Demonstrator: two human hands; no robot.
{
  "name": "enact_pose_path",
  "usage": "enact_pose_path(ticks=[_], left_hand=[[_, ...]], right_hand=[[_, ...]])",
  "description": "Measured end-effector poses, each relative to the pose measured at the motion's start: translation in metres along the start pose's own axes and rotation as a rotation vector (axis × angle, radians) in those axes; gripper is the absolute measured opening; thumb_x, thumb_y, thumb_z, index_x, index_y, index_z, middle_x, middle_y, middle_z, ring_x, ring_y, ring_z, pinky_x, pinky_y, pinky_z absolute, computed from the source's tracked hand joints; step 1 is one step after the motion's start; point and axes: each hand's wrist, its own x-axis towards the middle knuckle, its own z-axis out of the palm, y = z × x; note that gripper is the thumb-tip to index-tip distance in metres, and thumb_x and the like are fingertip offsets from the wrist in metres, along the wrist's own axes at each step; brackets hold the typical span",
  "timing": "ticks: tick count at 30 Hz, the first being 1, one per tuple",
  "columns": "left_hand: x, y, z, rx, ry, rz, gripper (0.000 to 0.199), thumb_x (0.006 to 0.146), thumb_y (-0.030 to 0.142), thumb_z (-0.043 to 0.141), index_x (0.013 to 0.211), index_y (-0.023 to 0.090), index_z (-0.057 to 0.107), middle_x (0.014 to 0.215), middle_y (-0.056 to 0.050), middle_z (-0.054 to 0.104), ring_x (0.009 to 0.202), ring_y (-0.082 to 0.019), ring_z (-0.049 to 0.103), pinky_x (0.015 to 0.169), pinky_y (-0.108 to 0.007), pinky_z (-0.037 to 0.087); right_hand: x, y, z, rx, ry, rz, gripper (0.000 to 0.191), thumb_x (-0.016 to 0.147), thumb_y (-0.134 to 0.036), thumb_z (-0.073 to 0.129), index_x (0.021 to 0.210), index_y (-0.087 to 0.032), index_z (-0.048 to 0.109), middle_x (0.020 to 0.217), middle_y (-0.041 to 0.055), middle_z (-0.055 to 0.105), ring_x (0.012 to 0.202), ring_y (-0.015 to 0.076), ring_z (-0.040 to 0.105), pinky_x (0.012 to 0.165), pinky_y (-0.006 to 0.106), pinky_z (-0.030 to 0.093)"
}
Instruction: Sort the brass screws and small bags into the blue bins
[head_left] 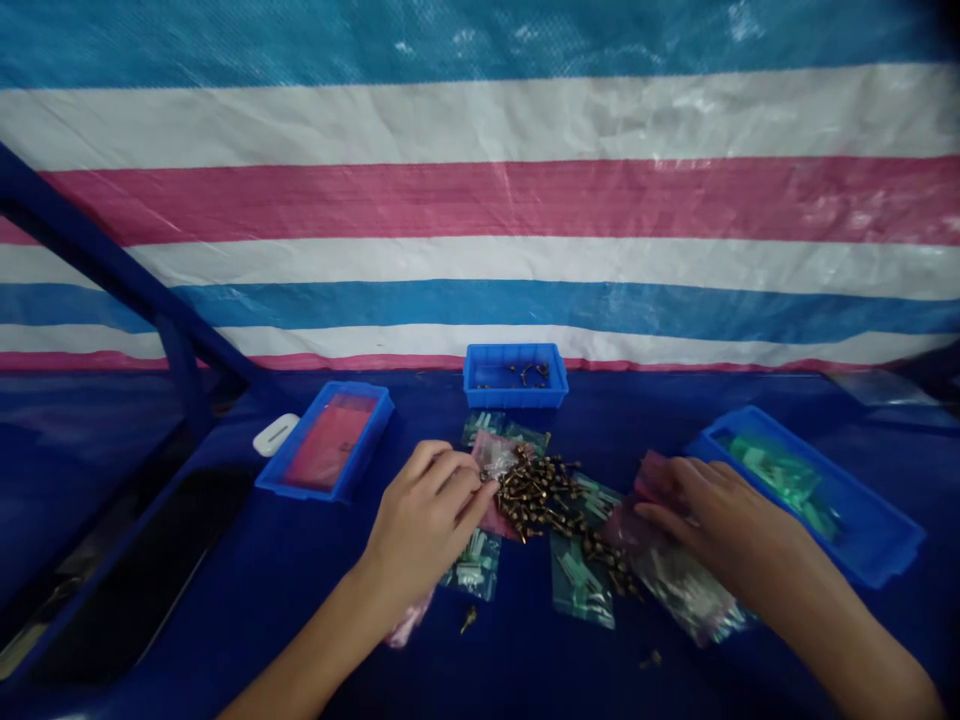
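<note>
A heap of small brass-coloured metal fittings (536, 490) lies on the blue table, partly over pink and clear plastic bags. My left hand (431, 515) is at the heap's left edge, fingers curled and fingertips drawn together; whatever is between them is hidden. On the other side, my right hand (712, 505) grips the top of a pink plastic bag (652, 475), slightly blurred. Below that hand lies a bag of pale pieces (686, 585). Clear bags with pale green-white pieces lie around the heap, one bag (581, 580) in front and another bag (474, 565) beside my left hand.
A blue tray (516, 398) with a few fittings stands at the back. Another blue tray (382, 410) at left holds pink bags; a third tray (885, 560) at right holds green-looking bags. Left lie a white case (275, 435) and a dark panel (142, 570). One loose fitting (469, 620) lies in front.
</note>
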Motion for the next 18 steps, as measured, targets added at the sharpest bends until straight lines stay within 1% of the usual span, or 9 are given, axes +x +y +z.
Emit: enact_pose_path(ticks=[3,5,7,9,11,13,15,16,18], left_hand=[[0.000,-0.001,0.000,-0.013,0.002,-0.025,0.013,0.090,0.019,0.059,0.079,0.016,0.065,0.088,-0.004,0.066,0.092,-0.020,0.052,0.084,-0.036,0.049],[-0.001,-0.002,0.001,-0.015,0.005,-0.030,0.012,0.090,0.018,0.059,0.080,0.016,0.065,0.088,-0.004,0.067,0.092,-0.020,0.052,0.084,-0.036,0.049],[-0.001,-0.002,0.001,-0.024,0.006,-0.039,0.013,0.090,0.018,0.058,0.080,0.016,0.065,0.088,-0.004,0.067,0.092,-0.020,0.053,0.084,-0.036,0.049],[-0.001,-0.002,0.002,-0.058,-0.003,-0.060,0.013,0.091,0.018,0.058,0.081,0.017,0.066,0.088,-0.004,0.067,0.092,-0.020,0.053,0.084,-0.036,0.049],[-0.002,-0.001,0.002,-0.123,-0.012,-0.090,0.012,0.091,0.018,0.057,0.084,0.018,0.067,0.090,-0.005,0.066,0.093,-0.020,0.054,0.084,-0.036,0.048],[-0.003,0.001,0.001,-0.223,-0.026,-0.128,0.011,0.092,0.018,0.057,0.090,0.019,0.068,0.094,-0.005,0.066,0.096,-0.020,0.055,0.085,-0.036,0.048],[-0.003,0.005,-0.002,-0.363,-0.066,-0.189,0.012,0.092,0.021,0.058,0.099,0.021,0.068,0.099,-0.006,0.066,0.097,-0.020,0.057,0.086,-0.035,0.048],[-0.003,0.008,-0.003,-0.457,-0.106,-0.240,0.016,0.091,0.024,0.060,0.105,0.022,0.067,0.102,-0.006,0.066,0.095,-0.019,0.058,0.085,-0.034,0.049],[-0.004,0.015,-0.005,-0.710,-0.215,-0.372,0.034,0.089,0.033,0.063,0.121,0.024,0.060,0.110,-0.008,0.065,0.089,-0.018,0.061,0.080,-0.032,0.052]], right_hand=[[-0.002,0.009,0.007,-0.023,0.033,-0.070,0.022,0.092,-0.038,0.049,0.094,-0.020,0.060,0.084,0.0086,0.063,0.083,0.0272,0.060,0.075,0.040,0.046],[0.001,0.012,0.004,0.019,0.027,-0.095,0.021,0.095,-0.034,0.043,0.095,-0.021,0.060,0.084,0.0076,0.063,0.081,0.0251,0.060,0.075,0.039,0.045],[0.005,0.010,-0.005,0.077,0.039,-0.047,0.022,0.096,-0.036,0.042,0.090,-0.022,0.058,0.082,0.0063,0.063,0.077,0.0239,0.060,0.070,0.037,0.045],[0.007,0.001,-0.018,0.175,0.092,0.053,0.023,0.096,-0.041,0.044,0.089,-0.022,0.057,0.081,0.0050,0.063,0.073,0.0223,0.061,0.062,0.033,0.043],[0.008,-0.012,-0.031,0.309,0.222,0.180,0.023,0.094,-0.045,0.048,0.095,-0.024,0.058,0.082,0.0041,0.065,0.071,0.0211,0.063,0.058,0.030,0.043],[0.007,-0.026,-0.040,0.486,0.402,0.305,0.024,0.091,-0.047,0.054,0.099,-0.025,0.059,0.084,0.0040,0.067,0.072,0.0213,0.064,0.059,0.030,0.045],[0.006,-0.039,-0.042,0.727,0.501,0.394,0.023,0.088,-0.047,0.058,0.097,-0.025,0.059,0.082,0.0032,0.067,0.071,0.0208,0.065,0.060,0.029,0.048],[0.005,-0.046,-0.041,0.868,0.488,0.411,0.022,0.088,-0.046,0.060,0.095,-0.025,0.059,0.079,0.0022,0.067,0.069,0.0195,0.064,0.059,0.028,0.048],[0.002,-0.060,-0.036,1.136,0.354,0.393,0.020,0.088,-0.044,0.062,0.094,-0.025,0.059,0.076,0.0003,0.066,0.065,0.0165,0.063,0.057,0.025,0.048]])
